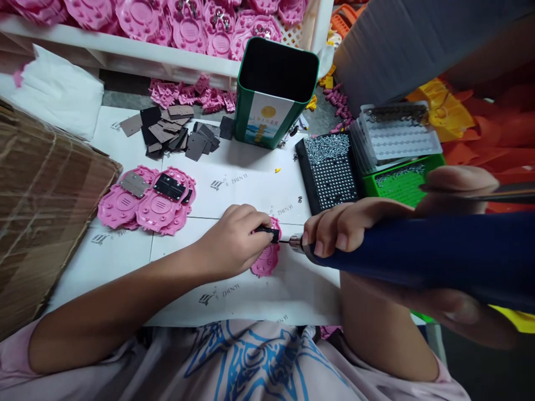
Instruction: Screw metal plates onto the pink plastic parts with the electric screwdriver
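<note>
With my right hand [346,225] I grip a dark blue electric screwdriver [418,256], held sideways across the right of the view. Its thin bit meets a small black plate [275,236] on a pink plastic casing [265,263]. My left hand [238,239] is closed at that casing, fingers pressed on the black plate; part of both is hidden beneath the fingers. To the left lie several stacked pink casings [156,214], one topped by a grey plate [134,184] and another by a black plate [169,186] with screws.
A tall green tin [242,120] stands behind my hands, beside loose black and grey plates [200,142]. A black screw tray [334,178] and a green box [437,162] are at right. A cardboard box [50,206] borders the left; a white crate [200,58] of pink parts is behind.
</note>
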`<state>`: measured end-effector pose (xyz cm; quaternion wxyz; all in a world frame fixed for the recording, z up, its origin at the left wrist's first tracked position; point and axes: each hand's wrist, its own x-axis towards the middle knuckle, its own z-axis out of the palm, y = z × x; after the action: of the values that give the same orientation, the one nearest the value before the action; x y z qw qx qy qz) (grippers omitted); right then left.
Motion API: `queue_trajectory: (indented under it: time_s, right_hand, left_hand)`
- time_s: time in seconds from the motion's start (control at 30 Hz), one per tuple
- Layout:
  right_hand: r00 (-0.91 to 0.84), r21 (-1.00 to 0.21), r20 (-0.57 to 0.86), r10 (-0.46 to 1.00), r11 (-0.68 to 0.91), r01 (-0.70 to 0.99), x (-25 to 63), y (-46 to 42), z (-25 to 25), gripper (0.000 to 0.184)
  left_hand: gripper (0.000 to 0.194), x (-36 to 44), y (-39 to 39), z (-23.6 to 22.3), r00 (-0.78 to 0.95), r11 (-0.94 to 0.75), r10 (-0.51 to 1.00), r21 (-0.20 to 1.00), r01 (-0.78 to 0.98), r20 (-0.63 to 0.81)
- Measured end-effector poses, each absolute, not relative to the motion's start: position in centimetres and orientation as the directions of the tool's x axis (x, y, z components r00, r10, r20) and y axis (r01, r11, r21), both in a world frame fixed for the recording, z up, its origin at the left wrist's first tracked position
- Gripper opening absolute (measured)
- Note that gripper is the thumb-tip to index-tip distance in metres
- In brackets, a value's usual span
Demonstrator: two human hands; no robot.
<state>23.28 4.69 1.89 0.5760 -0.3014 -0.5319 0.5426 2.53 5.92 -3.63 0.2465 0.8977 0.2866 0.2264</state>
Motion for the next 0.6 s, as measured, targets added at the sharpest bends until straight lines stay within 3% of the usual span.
queue_trajectory:
  time_s: [0.17, 0.33, 0.6]
  right_hand:
    - [-0.180, -0.952, 0.264, 0.948, 0.225, -0.209, 23.2, 4.6, 2.4, 0.050]
    - [-0.113, -0.907, 0.359, 0.926, 0.318, -0.278, 22.8, 4.7, 1.5, 0.051]
    - [-0.132, -0.918, 0.331, 0.934, 0.286, -0.276, 22.7, 4.5, 1.6, 0.051]
  left_hand:
    - [0.021, 2.5, 5.9, -3.7, 0.735, -0.726, 0.621, 0.554, 0.408, 0.272]
    - [0.021, 2.6, 5.8, -3.8, 0.740, -0.724, 0.621, 0.550, 0.416, 0.258]
    - [0.019, 2.5, 5.7, -3.9, 0.740, -0.726, 0.620, 0.547, 0.417, 0.259]
